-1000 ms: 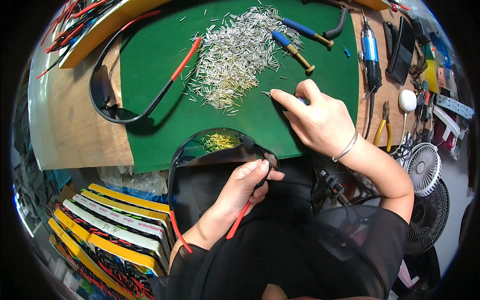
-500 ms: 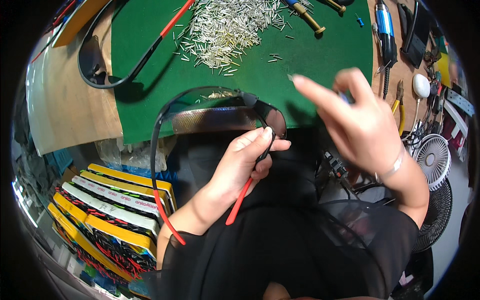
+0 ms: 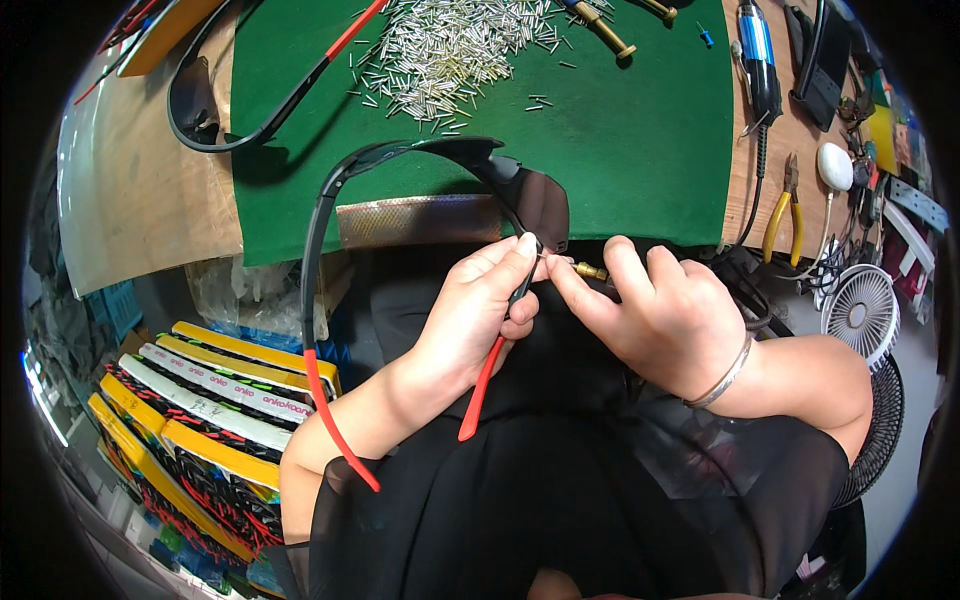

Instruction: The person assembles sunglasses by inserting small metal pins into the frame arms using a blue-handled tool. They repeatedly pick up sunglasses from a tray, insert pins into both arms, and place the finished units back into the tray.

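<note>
My left hand [image 3: 485,310] is closed on a pair of sunglasses [image 3: 542,205] with dark lenses and black temples with red ends. Its thumb and fingers pinch one temple close to the hinge, while the other temple hangs over my left forearm. My right hand [image 3: 675,310] has its index fingertip up against that hinge, almost touching my left thumb. A slim brass tool [image 3: 592,271] sticks out of the right hand's fingers toward the hinge; the rest of it is hidden. Anything tiny at the fingertips is too small to make out.
A heap of small metal pins [image 3: 440,60] lies on the green mat [image 3: 640,150]. Another pair of sunglasses [image 3: 265,130] rests at left. Brass tools [image 3: 610,38], pliers [image 3: 790,215] and a blue corded tool [image 3: 760,65] lie rightward; boxes of temples [image 3: 220,400] stand lower left.
My right hand has come down and left from above the mat to the hinge, and the brass tool now shows in its fingers. The held sunglasses have tilted a little.
</note>
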`<state>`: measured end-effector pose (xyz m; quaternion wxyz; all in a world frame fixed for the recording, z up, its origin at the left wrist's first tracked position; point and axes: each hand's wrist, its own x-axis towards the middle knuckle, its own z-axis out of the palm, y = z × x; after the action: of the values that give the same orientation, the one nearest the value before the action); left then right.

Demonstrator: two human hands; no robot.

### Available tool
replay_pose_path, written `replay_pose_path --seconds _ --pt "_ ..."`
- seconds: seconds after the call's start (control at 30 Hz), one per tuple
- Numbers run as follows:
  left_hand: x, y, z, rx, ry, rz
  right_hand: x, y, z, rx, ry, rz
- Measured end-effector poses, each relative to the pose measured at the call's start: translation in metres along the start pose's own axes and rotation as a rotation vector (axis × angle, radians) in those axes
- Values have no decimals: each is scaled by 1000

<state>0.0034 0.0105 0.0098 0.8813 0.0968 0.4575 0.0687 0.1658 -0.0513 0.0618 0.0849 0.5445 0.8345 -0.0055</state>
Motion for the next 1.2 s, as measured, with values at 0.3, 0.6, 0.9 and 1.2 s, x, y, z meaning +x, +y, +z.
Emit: replay_pose_path --seconds 0.3,0.6,0.9,1.2 --pt "2 -5 -2 22 -5 21 1 0 2 16 9 11" --pt "4 -4 0 66 26 30 4 4 4 78 18 -8" --pt "5 -3 -1 82 42 24 7 3 8 94 53 -7" --pt "5 0 -2 85 10 7 11 1 5 110 15 -3"
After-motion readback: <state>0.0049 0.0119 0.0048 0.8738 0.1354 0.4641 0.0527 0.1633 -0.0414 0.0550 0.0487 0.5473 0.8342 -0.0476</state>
